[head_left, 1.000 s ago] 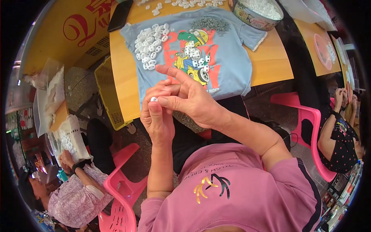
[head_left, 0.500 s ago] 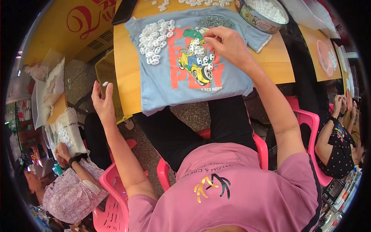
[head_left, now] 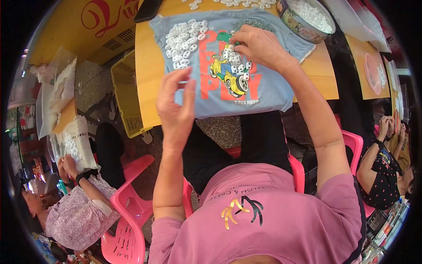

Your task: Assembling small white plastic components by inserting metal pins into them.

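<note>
My right hand reaches over the blue T-shirt, thumb and finger pinched on a small white plastic piece at the top of a short row of squarish white pieces. That piece is mostly hidden by the fingertips. Above the shirt's near left part hovers my left hand, slightly blurred, its thumb and fingers apart and nothing visible between them. A heap of white oval two-holed pieces lies beyond it on the shirt. Small grey-green metal-looking bits are piled near the far edge.
A round tin of white pieces stands at the far right of the wooden table. A yellow crate sits on the floor at left. People work on pink chairs at both sides; a pink basket lies on the right table.
My left hand has swung right from beside the table to over the shirt; the white piece seen at its fingertips is gone. My right hand has shifted slightly, still pinched by the squarish pieces.
</note>
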Tool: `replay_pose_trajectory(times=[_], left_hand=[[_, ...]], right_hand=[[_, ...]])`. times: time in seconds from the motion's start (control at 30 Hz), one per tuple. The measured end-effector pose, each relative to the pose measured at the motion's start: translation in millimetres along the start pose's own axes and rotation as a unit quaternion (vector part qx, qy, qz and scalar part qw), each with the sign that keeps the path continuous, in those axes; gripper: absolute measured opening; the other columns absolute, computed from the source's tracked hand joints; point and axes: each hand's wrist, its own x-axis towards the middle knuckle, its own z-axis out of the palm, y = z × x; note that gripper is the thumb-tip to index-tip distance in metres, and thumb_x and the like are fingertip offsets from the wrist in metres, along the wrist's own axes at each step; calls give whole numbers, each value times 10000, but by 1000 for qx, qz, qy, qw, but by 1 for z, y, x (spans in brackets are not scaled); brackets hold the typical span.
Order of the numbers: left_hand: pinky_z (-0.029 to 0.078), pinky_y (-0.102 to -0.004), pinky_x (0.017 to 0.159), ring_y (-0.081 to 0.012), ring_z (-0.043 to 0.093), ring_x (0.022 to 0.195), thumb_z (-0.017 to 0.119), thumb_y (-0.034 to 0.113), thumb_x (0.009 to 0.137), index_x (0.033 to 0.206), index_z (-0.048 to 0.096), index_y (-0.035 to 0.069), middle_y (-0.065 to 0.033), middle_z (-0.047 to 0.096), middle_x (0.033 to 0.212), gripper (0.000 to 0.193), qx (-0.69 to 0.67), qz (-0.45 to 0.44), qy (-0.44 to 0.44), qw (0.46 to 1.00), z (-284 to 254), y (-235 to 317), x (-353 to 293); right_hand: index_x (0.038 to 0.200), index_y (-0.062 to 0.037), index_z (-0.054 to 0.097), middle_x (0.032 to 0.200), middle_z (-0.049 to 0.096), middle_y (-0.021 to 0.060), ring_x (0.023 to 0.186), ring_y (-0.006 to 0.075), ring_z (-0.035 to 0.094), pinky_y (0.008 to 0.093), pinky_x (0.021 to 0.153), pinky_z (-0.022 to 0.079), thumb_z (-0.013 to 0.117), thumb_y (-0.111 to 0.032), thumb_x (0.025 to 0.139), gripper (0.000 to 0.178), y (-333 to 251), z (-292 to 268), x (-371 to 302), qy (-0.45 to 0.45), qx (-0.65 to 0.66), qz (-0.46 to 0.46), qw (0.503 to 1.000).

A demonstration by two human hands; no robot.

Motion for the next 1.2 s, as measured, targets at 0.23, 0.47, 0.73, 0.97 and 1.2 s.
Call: replay_pose_trajectory(times=[0.23,0.47,0.73,0.97,1.2], left_hand=[[502,-258,641,-131,624,750,623,36,899,1048,657,-10,-86,657,913,160,-77,-74,-76,991,39,2,3],[493,-215,739,-77,601,833,585,107,957,1140,632,-3,-42,660,985,218,-94,-123,-114,981,46,2,6],[491,-242,651,-78,596,730,612,64,920,1057,663,-20,-57,666,887,168,-113,-132,-77,982,50,-5,5],[489,-225,638,-69,594,716,610,89,935,1067,648,-17,-35,659,849,174,-175,-163,-78,968,60,7,10],[490,-211,618,-66,590,693,634,103,930,1029,634,-11,-32,658,831,151,-263,-230,-105,931,66,15,-1]], right_hand=[[937,-83,697,896,623,75,830,303,631,394,723,505,641,-198,850,154,6,7,-2,57,18,-37,997],[946,-87,696,902,631,73,830,295,638,391,724,506,646,-220,858,167,4,13,0,54,49,-53,996],[973,-37,652,846,628,86,749,229,638,358,678,504,661,-164,840,185,-1,16,0,92,91,-63,990],[1009,-2,656,825,645,-3,688,33,548,196,607,452,668,-144,891,185,-29,-4,-33,21,452,121,884],[1022,10,664,860,650,1,705,51,564,192,627,462,662,-110,909,165,-44,-6,-70,39,627,146,764]])
